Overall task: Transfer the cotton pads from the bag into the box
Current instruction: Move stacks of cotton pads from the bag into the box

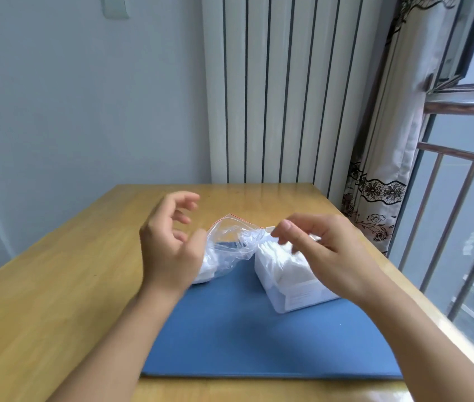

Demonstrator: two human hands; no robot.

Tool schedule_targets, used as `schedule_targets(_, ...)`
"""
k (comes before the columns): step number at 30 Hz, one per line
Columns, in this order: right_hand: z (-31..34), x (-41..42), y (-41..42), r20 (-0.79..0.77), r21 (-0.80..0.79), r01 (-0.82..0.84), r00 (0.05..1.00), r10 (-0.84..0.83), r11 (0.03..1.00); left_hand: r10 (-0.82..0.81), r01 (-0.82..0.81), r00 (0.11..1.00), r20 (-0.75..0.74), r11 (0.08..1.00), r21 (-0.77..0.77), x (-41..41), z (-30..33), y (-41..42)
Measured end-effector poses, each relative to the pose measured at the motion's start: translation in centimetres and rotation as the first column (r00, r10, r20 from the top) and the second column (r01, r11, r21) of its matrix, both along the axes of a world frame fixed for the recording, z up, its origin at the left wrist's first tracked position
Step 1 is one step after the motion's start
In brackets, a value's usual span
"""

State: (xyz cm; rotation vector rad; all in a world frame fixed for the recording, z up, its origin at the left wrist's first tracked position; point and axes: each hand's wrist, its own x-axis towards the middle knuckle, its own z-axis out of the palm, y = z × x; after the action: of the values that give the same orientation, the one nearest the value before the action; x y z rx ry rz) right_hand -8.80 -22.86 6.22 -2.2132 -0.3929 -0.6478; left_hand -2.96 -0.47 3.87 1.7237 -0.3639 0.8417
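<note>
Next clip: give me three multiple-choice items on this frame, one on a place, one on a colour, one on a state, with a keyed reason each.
1. Where does the box stand?
A. on the mat
B. on bare wood
C. on the windowsill

2. What colour is the mat?
A. green
B. blue
C. red

3. How is the left hand?
A. gripping the box
B. flat on the table
C. open, holding nothing

Answers:
1 A, the mat lies under the box.
2 B, it is plainly blue.
3 C, its loosely spread fingers hover beside the bag.

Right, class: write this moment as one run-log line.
left hand: open beside bag | right hand: fingers over box, grip unclear | cotton pads: stacked in box, some in bag | surface: blue mat
</note>
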Motion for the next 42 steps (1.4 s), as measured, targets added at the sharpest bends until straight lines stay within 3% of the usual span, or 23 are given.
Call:
schedule_targets(2,-0.9,0.4,0.4,0.101,-0.053,-0.028,0.994,0.033,0.998,0.148,-0.082,0.940,-0.307,0.972,0.219,2.3,-0.9,1.7)
schedule_targets(4,-1.9,0.8,1.1,0.094,-0.176,-0.044,0.994,0.062,0.983,0.162,0.046,0.837,-0.523,0.931,0.362,3.7,-2.1,2.7)
schedule_targets(7,-3.1,1.0,2.4,0.037,-0.317,-0.070,0.996,0.086,0.946,0.084,0.264,0.777,-0.624,0.855,0.445,3.8,-3.4,2.8)
schedule_targets(12,-3.5,1.1,3.1,0.025,-0.359,-0.030,0.999,0.041,0.933,-0.110,0.410,0.734,-0.671,0.858,0.308,3.5,-3.1,2.9)
schedule_targets(16,-3.2,0.8,3.2,-0.072,-0.348,-0.061,0.997,0.038,0.935,-0.263,0.523,0.627,-0.733,0.840,0.147,2.7,-3.0,2.9)
schedule_targets(19,-3.3,0.8,3.3,-0.111,-0.327,-0.073,0.993,0.038,0.942,-0.362,0.490,0.655,-0.664,0.872,0.007,2.1,-2.4,2.3)
schedule_targets(23,-3.0,1.2,3.3,-0.132,-0.031,-0.001,0.991,-0.003,1.000,-0.599,0.507,0.617,-0.510,0.798,-0.325,1.5,-1.2,1.4)
schedule_targets(27,-2.8,1.5,2.6,-0.221,0.228,-0.142,0.956,0.193,0.963,-0.640,0.535,0.612,-0.464,0.768,-0.353,0.9,-1.7,-0.1)
schedule_targets(33,-2.1,1.3,2.0,-0.288,0.291,-0.175,0.922,0.261,0.940,-0.811,0.607,0.423,-0.404,0.585,-0.538,0.6,-2.2,-0.7)
schedule_targets(36,-1.9,0.9,1.9,-0.293,0.253,-0.238,0.905,0.308,0.938,-0.843,0.621,0.399,-0.361,0.538,-0.569,0.4,-1.8,-0.8)
schedule_targets(39,-1.9,1.0,1.9,-0.271,0.340,-0.267,0.890,0.366,0.902,-0.889,0.611,0.359,-0.285,0.455,-0.647,0.2,-1.5,-1.0)
schedule_targets(42,-2.2,1.2,2.2,-0.204,0.406,-0.232,0.920,0.335,0.884,-0.851,0.520,0.434,-0.297,0.506,-0.688,0.2,-1.4,-1.5)
